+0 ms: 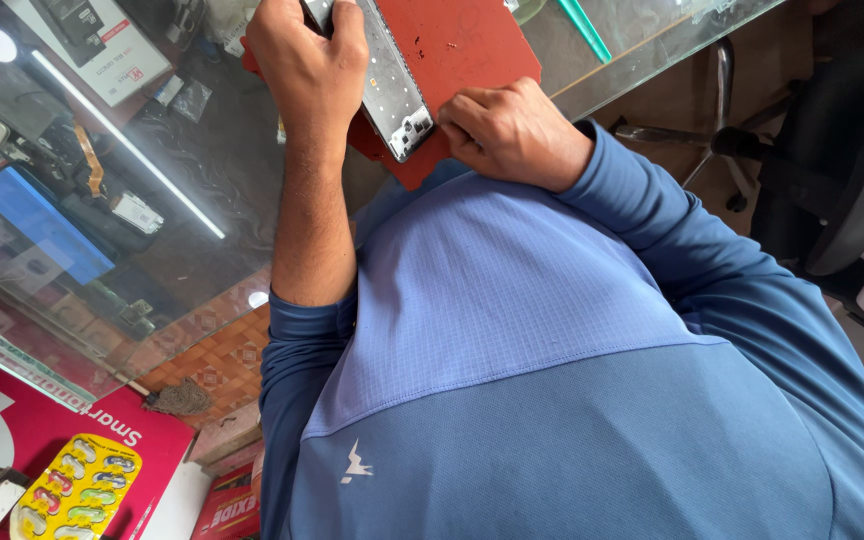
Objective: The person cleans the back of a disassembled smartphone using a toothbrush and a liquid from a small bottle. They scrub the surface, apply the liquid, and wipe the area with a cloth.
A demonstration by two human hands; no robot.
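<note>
the opened phone (392,85) lies face down on a red mat (472,45) at the near edge of the glass counter (202,180), just in front of the person's blue shirt (552,380); its back is off, so the grey inside frame shows, with small parts at the bottom end; the left hand (307,65) wraps over the top part of the phone, its grip closed on it, thumb on one side and fingers (347,30) curled over the other, the bare forearm going straight down toward the body; the right hand (517,130) rests on the mat just beside the phone's bottom corner, curled into a loose fist, fingertips tucked under; i cannot tell if it pinches a small tool or a tiny part, because the fingers hide it; to do this step well, i think the left hand should press the phone flat so it does not slide, and the right hand should work slowly at that corner with small, soft moves, as the little parts look easy to bend or lose; the heel of the right hand on the mat helps keep it steady; a black chair (832,170) stands to the right, well apart.
</note>
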